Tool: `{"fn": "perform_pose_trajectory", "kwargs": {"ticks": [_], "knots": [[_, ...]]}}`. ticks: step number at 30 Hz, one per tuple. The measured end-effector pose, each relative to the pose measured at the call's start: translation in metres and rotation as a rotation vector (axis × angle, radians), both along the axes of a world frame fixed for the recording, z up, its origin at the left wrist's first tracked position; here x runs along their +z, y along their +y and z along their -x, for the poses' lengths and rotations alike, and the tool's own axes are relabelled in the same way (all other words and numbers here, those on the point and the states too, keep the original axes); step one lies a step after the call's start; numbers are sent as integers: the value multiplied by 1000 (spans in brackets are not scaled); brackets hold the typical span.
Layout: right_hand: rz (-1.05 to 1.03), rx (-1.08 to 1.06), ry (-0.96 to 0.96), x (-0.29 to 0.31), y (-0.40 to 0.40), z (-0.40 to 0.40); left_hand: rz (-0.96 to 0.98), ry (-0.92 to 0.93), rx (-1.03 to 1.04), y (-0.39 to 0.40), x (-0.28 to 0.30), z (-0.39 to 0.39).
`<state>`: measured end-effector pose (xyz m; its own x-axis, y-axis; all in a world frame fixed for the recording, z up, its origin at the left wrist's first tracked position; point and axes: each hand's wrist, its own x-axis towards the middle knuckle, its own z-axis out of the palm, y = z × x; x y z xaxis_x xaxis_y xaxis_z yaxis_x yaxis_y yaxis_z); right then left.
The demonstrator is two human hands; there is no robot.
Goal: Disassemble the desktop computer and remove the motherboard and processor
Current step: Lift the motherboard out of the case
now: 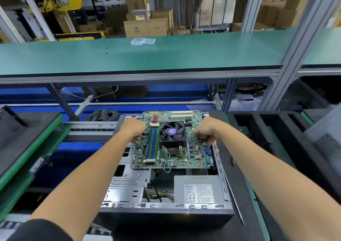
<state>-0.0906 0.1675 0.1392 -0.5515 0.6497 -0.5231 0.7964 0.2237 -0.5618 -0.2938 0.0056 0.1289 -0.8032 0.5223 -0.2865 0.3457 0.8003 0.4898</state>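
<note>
Head view: left hand [133, 128] and right hand [206, 130], fingers closed on opposite edges of motherboard [171, 141], over open computer case [166, 191]; cooler fan [172, 132] mounted.

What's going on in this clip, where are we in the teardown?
A person is gripping the motherboard with both bare hands, the left hand on its left edge and the right hand on its right edge by the rear ports. The board sits over the open computer case, with its fan cooler still mounted, so the processor is not out yet. The power supply remains in the case.
</note>
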Motion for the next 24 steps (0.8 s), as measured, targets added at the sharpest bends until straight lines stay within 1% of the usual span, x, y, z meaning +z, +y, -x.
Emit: {"fn": "perform_pose_trajectory", "kwargs": {"ticks": [4, 7, 11, 13, 15, 17, 19, 20, 22, 24], "knots": [[-26, 34, -53, 6, -5, 3, 35, 165, -62, 0, -3, -1], [-52, 76, -86, 16, -7, 2, 58, 202, -88, 0, -4, 1], [-289, -60, 69, 32, 4, 2, 49, 209, -86, -1, -5, 8], [-414, -106, 118, 33, 12, -3, 79, 229, -109, -3, -5, 11], [-479, -133, 128, 24, 17, -11, 94, 258, -135, -5, -7, 14], [-446, -139, 73, 7, 18, -19, 31, 324, -75, -11, -11, 17], [-369, -128, 22, -13, 16, -24, -31, 374, 72, -24, -15, 21], [-333, -117, -4, -21, 14, -26, -33, 362, 136, -31, -18, 23], [-324, -62, -35, -32, 9, -26, -20, 258, 215, -45, -26, 28], [-359, 2, -28, -36, 6, -25, -13, 123, 207, -52, -35, 32]]}}
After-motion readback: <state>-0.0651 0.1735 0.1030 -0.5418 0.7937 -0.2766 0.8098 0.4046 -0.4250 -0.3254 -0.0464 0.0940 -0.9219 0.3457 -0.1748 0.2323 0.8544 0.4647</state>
